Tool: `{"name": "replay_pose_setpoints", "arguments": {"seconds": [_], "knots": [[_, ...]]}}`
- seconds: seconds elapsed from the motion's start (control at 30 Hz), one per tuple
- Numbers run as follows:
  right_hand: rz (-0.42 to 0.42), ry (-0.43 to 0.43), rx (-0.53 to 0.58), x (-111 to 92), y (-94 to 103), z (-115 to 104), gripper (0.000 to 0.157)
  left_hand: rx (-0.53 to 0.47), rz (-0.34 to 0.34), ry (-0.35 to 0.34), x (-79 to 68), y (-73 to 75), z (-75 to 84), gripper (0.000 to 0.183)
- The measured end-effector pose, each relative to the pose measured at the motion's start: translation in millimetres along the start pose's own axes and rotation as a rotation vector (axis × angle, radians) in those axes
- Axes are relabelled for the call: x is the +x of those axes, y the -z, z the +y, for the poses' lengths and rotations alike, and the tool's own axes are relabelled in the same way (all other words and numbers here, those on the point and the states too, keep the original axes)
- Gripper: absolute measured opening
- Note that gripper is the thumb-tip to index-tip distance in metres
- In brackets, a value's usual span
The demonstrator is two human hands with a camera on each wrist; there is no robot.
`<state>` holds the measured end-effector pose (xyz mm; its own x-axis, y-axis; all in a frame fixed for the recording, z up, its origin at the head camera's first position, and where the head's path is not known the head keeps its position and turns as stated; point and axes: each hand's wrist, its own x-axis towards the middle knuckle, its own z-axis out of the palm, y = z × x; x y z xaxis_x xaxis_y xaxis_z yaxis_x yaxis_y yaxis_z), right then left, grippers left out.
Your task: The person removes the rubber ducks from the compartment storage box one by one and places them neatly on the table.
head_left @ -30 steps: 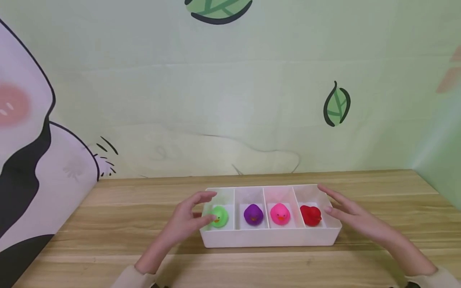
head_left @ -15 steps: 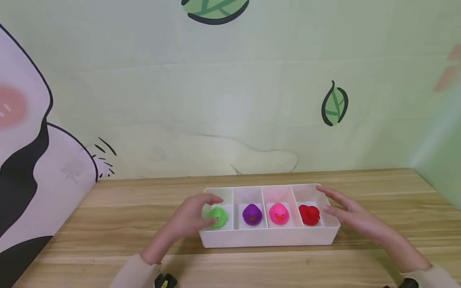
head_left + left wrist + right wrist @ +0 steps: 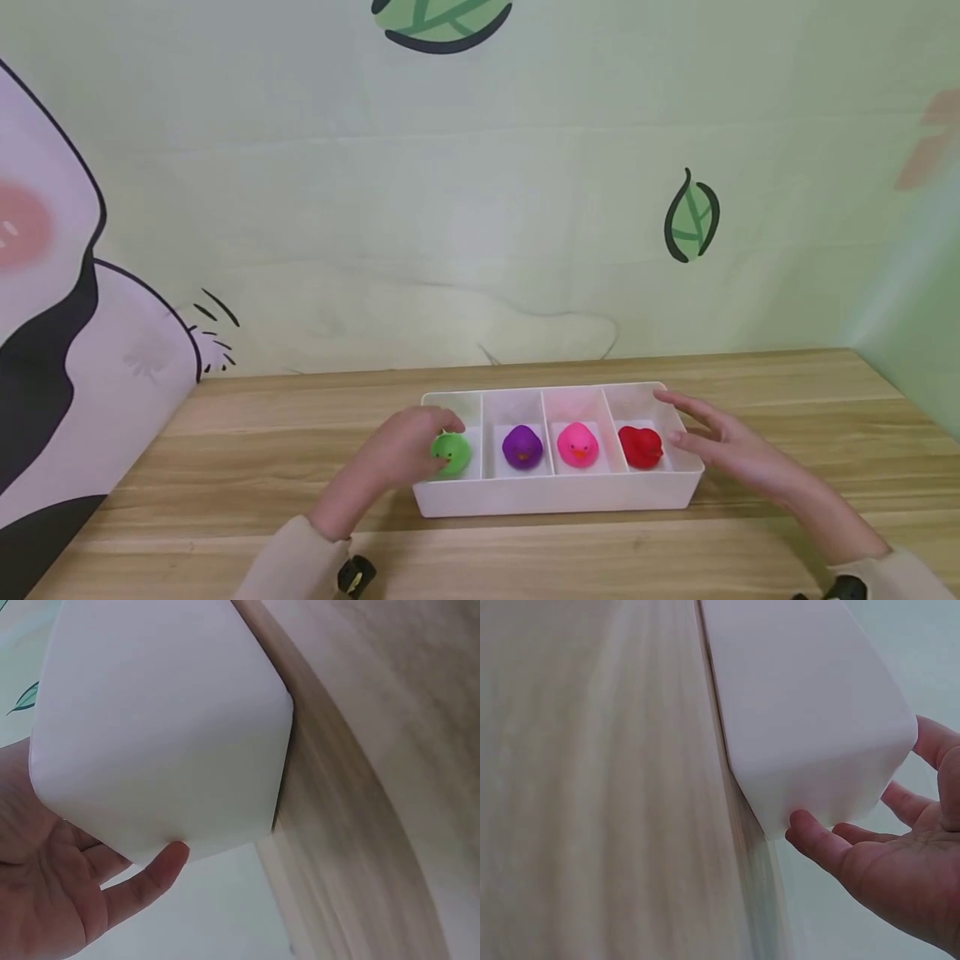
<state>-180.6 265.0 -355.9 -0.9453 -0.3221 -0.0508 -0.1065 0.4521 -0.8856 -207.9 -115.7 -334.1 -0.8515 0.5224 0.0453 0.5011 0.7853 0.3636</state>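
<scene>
A white box [image 3: 555, 495] with several compartments holds rubber ducks, one in each. My left hand [image 3: 401, 450] reaches over its left end, bent fingers and thumb around the green duck [image 3: 453, 452]; whether they touch it is unclear. In the left wrist view, a finger of the left hand [image 3: 52, 885] lies against the outer end wall, while the fingers inside are hidden. The purple duck [image 3: 522, 447], pink duck [image 3: 577, 445] and red duck [image 3: 640, 448] sit to the right. My right hand [image 3: 738, 454] rests at the right end, fingers loosely spread, two reaching over the rim.
The box stands on a wood-grain tabletop [image 3: 285, 442], close to the back wall [image 3: 450, 217]. That wall has printed leaves and a cartoon figure [image 3: 131, 358] at left. Dark straps show at both sleeves [image 3: 300, 558].
My left hand has moved right and down into the green duck's compartment, its fingers bending more around the duck. The right hand stays at the box's right end. The view has shifted slightly.
</scene>
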Motion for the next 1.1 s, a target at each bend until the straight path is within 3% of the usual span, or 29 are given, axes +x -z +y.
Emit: {"name": "replay_pose_setpoints", "arguments": {"seconds": [0.27, 0.43, 0.93, 1.1], "knots": [[-0.008, -0.001, 0.002, 0.3, 0.4, 1.5, 0.06, 0.071, -0.035, -0.021, 2.9, -0.6, 2.1, 0.034], [-0.013, -0.013, 0.003, 0.4, 0.4, 3.2, 0.061, 0.063, -0.03, -0.025, 3.1, -1.2, 2.5, 0.035], [-0.021, -0.027, 0.013, 2.4, 0.1, 3.5, 0.062, -0.17, 0.137, 0.008, -11.4, 7.5, 1.3, 0.038], [-0.025, -0.042, 0.005, 3.0, 0.0, 2.1, 0.063, -0.214, 0.212, -0.03, -19.1, 13.2, 0.5, 0.039]]}}
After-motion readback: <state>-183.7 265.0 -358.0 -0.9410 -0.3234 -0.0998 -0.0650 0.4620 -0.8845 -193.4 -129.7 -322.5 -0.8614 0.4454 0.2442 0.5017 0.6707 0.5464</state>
